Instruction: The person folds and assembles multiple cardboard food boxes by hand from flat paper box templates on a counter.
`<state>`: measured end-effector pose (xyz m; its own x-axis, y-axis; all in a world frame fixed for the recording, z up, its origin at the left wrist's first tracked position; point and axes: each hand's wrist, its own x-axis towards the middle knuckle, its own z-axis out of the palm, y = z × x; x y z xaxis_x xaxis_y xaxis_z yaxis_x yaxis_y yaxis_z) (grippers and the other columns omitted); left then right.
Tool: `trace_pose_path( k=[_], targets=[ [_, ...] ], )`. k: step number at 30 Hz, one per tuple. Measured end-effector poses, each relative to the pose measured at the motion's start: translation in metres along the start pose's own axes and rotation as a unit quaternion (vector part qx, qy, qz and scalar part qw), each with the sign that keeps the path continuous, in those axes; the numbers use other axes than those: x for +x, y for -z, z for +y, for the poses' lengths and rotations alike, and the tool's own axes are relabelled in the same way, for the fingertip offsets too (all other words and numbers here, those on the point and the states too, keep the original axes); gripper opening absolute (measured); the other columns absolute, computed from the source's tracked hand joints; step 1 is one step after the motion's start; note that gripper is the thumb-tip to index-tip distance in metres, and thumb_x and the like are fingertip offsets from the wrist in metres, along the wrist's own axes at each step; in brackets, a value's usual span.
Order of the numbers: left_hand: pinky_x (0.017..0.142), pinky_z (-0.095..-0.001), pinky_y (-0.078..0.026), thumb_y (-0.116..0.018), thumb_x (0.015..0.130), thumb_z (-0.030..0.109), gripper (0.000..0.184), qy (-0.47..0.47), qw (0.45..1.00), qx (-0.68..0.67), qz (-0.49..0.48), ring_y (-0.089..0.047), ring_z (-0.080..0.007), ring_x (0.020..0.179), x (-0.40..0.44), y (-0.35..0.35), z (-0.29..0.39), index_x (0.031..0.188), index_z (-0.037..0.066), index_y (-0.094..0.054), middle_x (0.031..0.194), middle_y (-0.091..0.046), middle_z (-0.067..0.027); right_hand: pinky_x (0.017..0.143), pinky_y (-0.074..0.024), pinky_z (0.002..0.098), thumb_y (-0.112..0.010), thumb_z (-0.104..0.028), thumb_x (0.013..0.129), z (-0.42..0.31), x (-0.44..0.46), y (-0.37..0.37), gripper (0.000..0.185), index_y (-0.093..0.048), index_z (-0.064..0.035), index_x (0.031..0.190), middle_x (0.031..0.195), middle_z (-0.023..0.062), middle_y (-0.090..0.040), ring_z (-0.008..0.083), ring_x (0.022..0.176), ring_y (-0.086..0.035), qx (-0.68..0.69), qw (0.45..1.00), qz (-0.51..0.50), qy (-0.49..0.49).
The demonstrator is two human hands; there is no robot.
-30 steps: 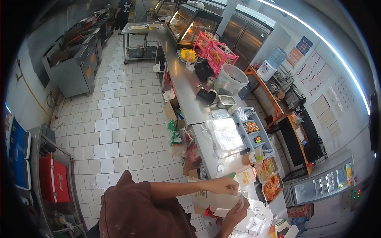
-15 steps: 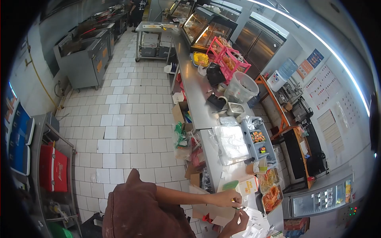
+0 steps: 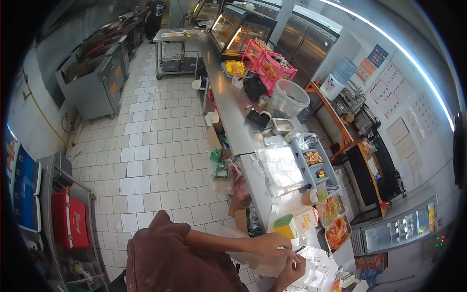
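Observation:
My left hand (image 3: 275,244) reaches over the counter from a maroon sleeve (image 3: 158,250), its fingers closed in a pinch. Just below and touching or nearly touching it is my right hand (image 3: 292,268), also pinched. A thin dark stick-like piece (image 3: 300,249) pokes out at the right hand's fingertips; its kind is too small to tell. What the left fingers hold is hidden. Beyond the hands stands a yellow and green carton (image 3: 286,227), beside a white printed box (image 3: 305,221). White papers and small white boxes (image 3: 317,277) lie right of the right hand.
Metal trays of orange-red food (image 3: 337,233) sit past the boxes. Further along the counter are a stack of clear plastic bags (image 3: 279,170), a grey-blue bin (image 3: 316,158) and a translucent bucket (image 3: 289,100). Another person (image 3: 155,17) stands at the far end.
The view has shifted slightly. The carton beyond my hands now shows its yellow side more. Both hands stay close together, and the dark piece shows more plainly at the fingertips.

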<state>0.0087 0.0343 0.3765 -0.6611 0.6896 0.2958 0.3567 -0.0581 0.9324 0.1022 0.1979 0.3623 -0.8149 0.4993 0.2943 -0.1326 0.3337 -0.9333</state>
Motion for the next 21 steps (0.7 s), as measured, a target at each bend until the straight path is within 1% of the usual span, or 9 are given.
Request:
trace_pose_path(
  k=[2,5,8,9,12,16,18,20,21],
  targets=[
    [0.080,-0.0383,-0.053,-0.064,0.096,0.024,0.023,-0.028,0.995,0.093,-0.003,-0.067,-0.0311,0.090,-0.001,-0.001,0.002,0.098,0.001,-0.065,0.097,-0.066,-0.0129,0.078,-0.0557,0.0315,-0.072,0.001,0.091,0.003,0.000,0.000,0.010,-0.064,0.0036,0.087,0.095,0.0114,-0.064,0.0176,0.089,-0.063,0.013,1.000,0.011,-0.006],
    [0.078,-0.0409,-0.052,-0.063,0.093,0.022,0.022,-0.045,0.985,0.166,0.014,-0.064,-0.0357,0.088,0.002,-0.005,-0.022,0.096,0.001,-0.059,0.096,-0.061,-0.0146,0.086,-0.0539,0.0352,-0.075,-0.001,0.089,0.006,0.000,0.007,0.019,-0.064,0.0023,0.104,0.106,0.0135,-0.064,0.0199,0.096,-0.063,0.006,0.996,-0.092,-0.018],
    [0.078,-0.0418,-0.052,-0.064,0.089,0.015,0.017,-0.045,0.988,0.129,0.073,-0.062,-0.0346,0.090,0.017,0.015,-0.035,0.095,0.001,-0.055,0.097,-0.057,-0.0151,0.095,-0.0486,0.0379,-0.078,-0.005,0.085,-0.021,0.004,-0.001,0.051,-0.055,-0.0010,0.130,0.121,0.0160,-0.061,0.0236,0.106,-0.062,-0.043,0.997,-0.060,-0.031],
    [0.079,-0.0416,-0.052,-0.065,0.089,0.014,0.017,-0.032,0.988,0.106,0.103,-0.062,-0.0341,0.092,0.022,0.028,-0.028,0.096,0.002,-0.055,0.099,-0.058,-0.0152,0.102,-0.0428,0.0397,-0.076,-0.010,0.086,-0.019,0.007,0.005,0.069,-0.041,-0.0037,0.145,0.136,0.0190,-0.055,0.0284,0.116,-0.060,-0.037,0.991,-0.101,-0.077],
    [0.084,-0.0410,-0.054,-0.067,0.087,0.011,0.018,0.021,0.988,0.012,0.151,-0.061,-0.0337,0.099,0.025,0.028,-0.013,0.099,0.003,-0.055,0.103,-0.059,-0.0154,0.098,-0.0480,0.0434,-0.071,-0.013,0.091,-0.013,0.011,-0.005,0.066,-0.037,-0.0001,0.146,0.133,0.0256,-0.056,0.0355,0.120,-0.060,-0.107,0.993,-0.042,-0.029],
    [0.097,-0.0419,-0.051,-0.074,0.085,0.017,0.026,0.059,0.970,-0.089,0.219,-0.059,-0.0328,0.111,0.025,0.017,-0.009,0.102,0.006,-0.058,0.105,-0.061,-0.0142,0.085,-0.0520,0.0489,-0.065,-0.013,0.093,-0.018,0.017,-0.011,0.054,-0.041,0.0020,0.139,0.110,0.0303,-0.066,0.0470,0.101,-0.066,-0.246,0.967,-0.045,-0.054],
    [0.102,-0.0417,-0.047,-0.075,0.083,0.020,0.029,-0.078,0.942,0.222,0.238,-0.058,-0.0315,0.115,0.029,0.015,-0.010,0.103,0.007,-0.059,0.104,-0.062,-0.0116,0.076,-0.0528,0.0527,-0.067,-0.013,0.092,-0.003,0.027,0.008,0.048,-0.046,0.0004,0.133,0.096,0.0300,-0.069,0.0510,0.091,-0.067,-0.334,0.937,-0.093,-0.045],
    [0.106,-0.0420,-0.043,-0.074,0.081,0.022,0.030,-0.200,0.895,0.356,0.177,-0.057,-0.0297,0.117,0.034,0.007,-0.011,0.102,0.007,-0.059,0.102,-0.062,-0.0090,0.072,-0.0528,0.0540,-0.070,-0.015,0.089,-0.003,0.046,0.020,0.046,-0.050,-0.0022,0.128,0.090,0.0276,-0.070,0.0514,0.087,-0.067,-0.371,0.899,-0.234,-0.006],
    [0.107,-0.0425,-0.042,-0.074,0.081,0.022,0.029,-0.256,0.897,0.340,0.116,-0.057,-0.0285,0.116,0.036,0.000,-0.013,0.101,0.008,-0.059,0.102,-0.062,-0.0078,0.069,-0.0528,0.0546,-0.072,-0.015,0.087,-0.005,0.050,0.023,0.044,-0.051,-0.0034,0.125,0.088,0.0264,-0.070,0.0515,0.085,-0.067,-0.386,0.872,-0.301,0.012]
  ],
)
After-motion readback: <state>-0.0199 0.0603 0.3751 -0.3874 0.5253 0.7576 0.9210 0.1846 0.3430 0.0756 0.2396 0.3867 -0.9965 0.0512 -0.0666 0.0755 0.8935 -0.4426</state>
